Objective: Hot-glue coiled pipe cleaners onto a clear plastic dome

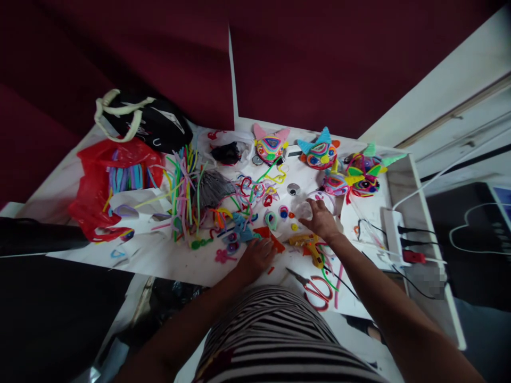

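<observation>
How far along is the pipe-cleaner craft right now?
Done: several colourful faces lie at the back. In hand: the left hand rests by a red piece, and the right hand reaches among small coils. Left: a heap of loose pipe cleaners lies unused.

orange felt pc (271,235) – flat, front-centre | glue gun (310,246) – yellow, on side, just right of felt
</observation>
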Demonstrator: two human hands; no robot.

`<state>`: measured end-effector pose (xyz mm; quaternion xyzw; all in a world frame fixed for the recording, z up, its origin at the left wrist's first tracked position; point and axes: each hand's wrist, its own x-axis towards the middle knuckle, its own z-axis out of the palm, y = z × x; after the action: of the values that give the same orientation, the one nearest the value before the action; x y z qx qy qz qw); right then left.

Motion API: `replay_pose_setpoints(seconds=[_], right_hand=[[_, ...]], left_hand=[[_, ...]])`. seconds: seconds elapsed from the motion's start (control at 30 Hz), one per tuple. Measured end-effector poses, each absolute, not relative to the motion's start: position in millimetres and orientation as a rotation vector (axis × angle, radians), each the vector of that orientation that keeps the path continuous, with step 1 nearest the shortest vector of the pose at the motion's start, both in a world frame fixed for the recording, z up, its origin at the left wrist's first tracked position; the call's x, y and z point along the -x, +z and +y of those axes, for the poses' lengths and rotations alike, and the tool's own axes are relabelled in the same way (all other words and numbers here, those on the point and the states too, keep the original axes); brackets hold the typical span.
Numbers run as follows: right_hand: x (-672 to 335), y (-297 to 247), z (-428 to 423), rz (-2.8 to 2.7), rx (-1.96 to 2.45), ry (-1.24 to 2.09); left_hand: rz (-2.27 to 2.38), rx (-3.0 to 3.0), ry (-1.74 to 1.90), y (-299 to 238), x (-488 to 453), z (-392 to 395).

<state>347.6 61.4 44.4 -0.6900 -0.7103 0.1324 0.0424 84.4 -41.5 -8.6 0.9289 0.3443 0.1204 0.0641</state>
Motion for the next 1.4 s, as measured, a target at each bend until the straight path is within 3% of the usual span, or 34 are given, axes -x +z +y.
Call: replay_pose_setpoints(seconds=[0.37,0.73,0.97,1.4], right_hand=[[-355,53,20,-1.62,1.82,0.728],[-293,43,-92,-1.944,1.623,0.842],[-267,25,-92,-2.181,1.567,0.722],[-324,5,-139,-2.24,1.527,0.271]], left_hand=[[1.047,-2.786,0.212,-5,-105,-30],[1.133,-2.706,0.398,-1,-71,-34],[1.181,-2.557,0.616,3,-67,-38],[0.851,-2.644,0.484,-17,-74,-33]])
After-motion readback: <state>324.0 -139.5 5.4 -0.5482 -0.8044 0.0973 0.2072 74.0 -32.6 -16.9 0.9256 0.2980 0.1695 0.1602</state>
